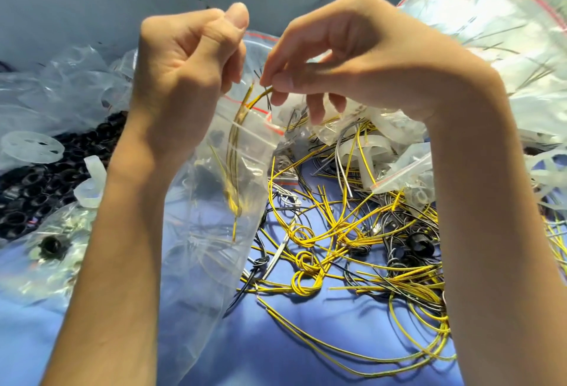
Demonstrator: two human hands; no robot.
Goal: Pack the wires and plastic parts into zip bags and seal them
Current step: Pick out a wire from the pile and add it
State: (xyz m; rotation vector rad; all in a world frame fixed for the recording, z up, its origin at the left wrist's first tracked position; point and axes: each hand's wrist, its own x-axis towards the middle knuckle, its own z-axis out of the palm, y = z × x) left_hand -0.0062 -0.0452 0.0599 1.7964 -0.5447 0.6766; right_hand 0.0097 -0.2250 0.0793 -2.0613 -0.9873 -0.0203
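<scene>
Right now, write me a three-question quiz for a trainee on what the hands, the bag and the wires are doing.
1. True or false: the zip bag held by the left hand is already sealed.
2. Pick one: the right hand pinches A) a yellow wire going into the bag's mouth, B) a black plastic part, C) a white ring.
3. Fill the gap: the loose wires lie on a ___ surface.

Key: 1 false, its mouth is open; 2 A; 3 blue.
</scene>
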